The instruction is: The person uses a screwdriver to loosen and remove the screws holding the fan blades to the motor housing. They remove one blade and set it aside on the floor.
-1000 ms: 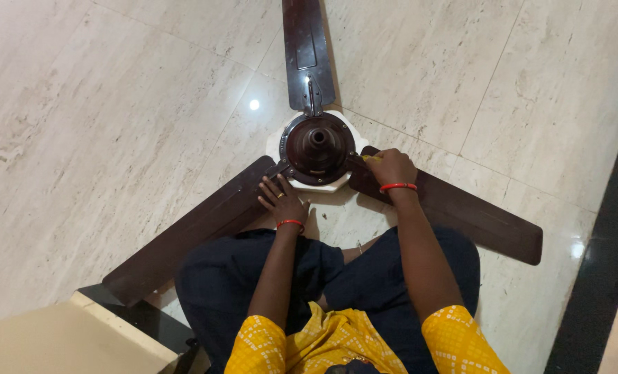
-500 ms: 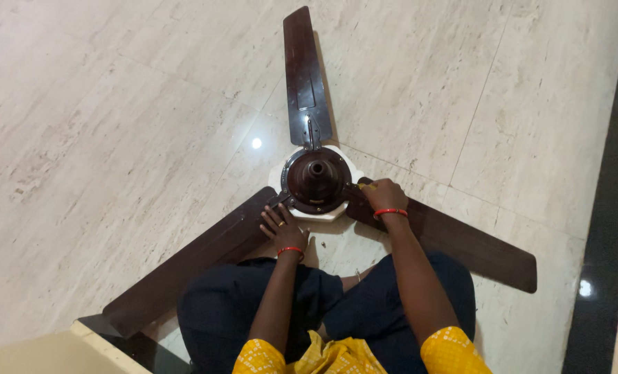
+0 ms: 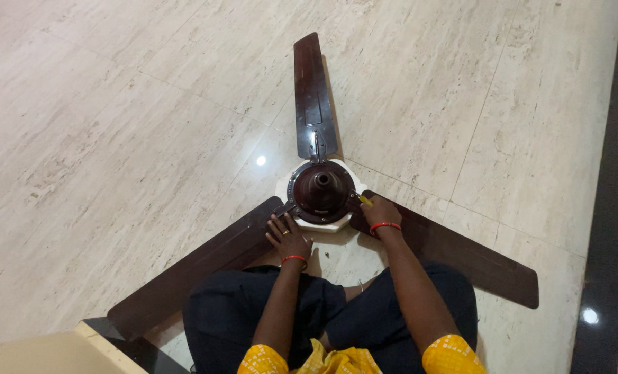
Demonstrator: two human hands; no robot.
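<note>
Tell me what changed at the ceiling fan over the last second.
Little changed. The right hand keeps the yellow-handled tool at the motor hub; the left hand stays flat on the left blade. The fan only sits lower in the picture; the view tilted up.

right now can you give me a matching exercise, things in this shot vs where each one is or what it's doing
Things:
1. left hand
2. right hand
3. far blade
4. motor hub

Places or states:
a. points away from the person across the pale floor tiles
b. sits in the middle on a white base
c. rests flat on the blade near the hub
d. grips a yellow-handled tool at the hub's edge

Pairs: 1-c, 2-d, 3-a, 4-b
</note>
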